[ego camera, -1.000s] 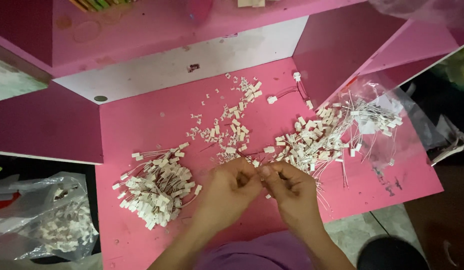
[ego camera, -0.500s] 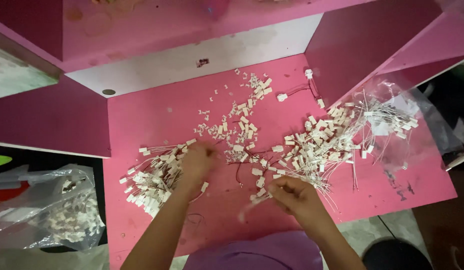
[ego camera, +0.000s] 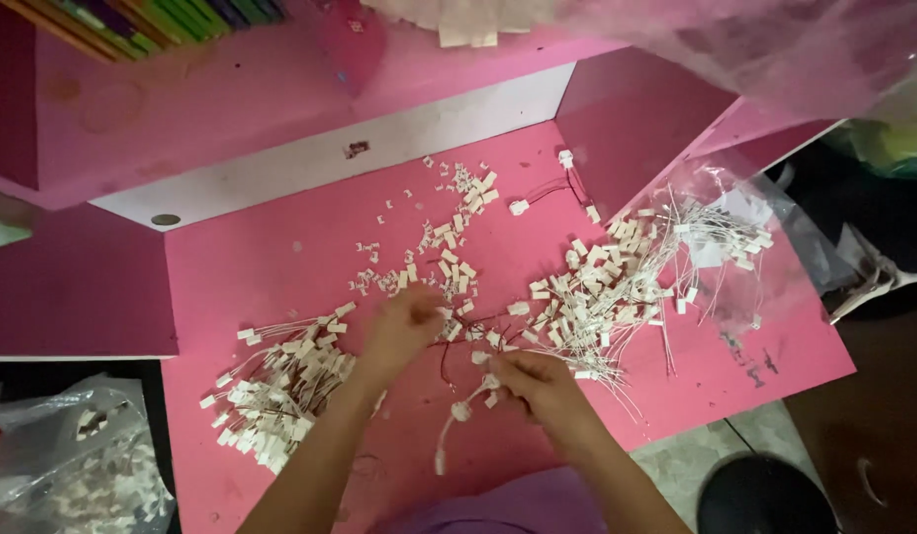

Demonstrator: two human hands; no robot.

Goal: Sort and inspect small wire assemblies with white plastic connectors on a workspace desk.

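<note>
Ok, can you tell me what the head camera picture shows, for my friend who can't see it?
Two bare hands work over a pink desk strewn with small white plastic connectors on thin wires. The left hand reaches into loose white connector pieces beside a bundled pile, while the right hand pinches a wired connector. A bigger tangle lies to the right.

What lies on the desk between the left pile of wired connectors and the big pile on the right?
Head view: the left hand, loose small white connector pieces, and the right hand pinching a wired connector.
</note>
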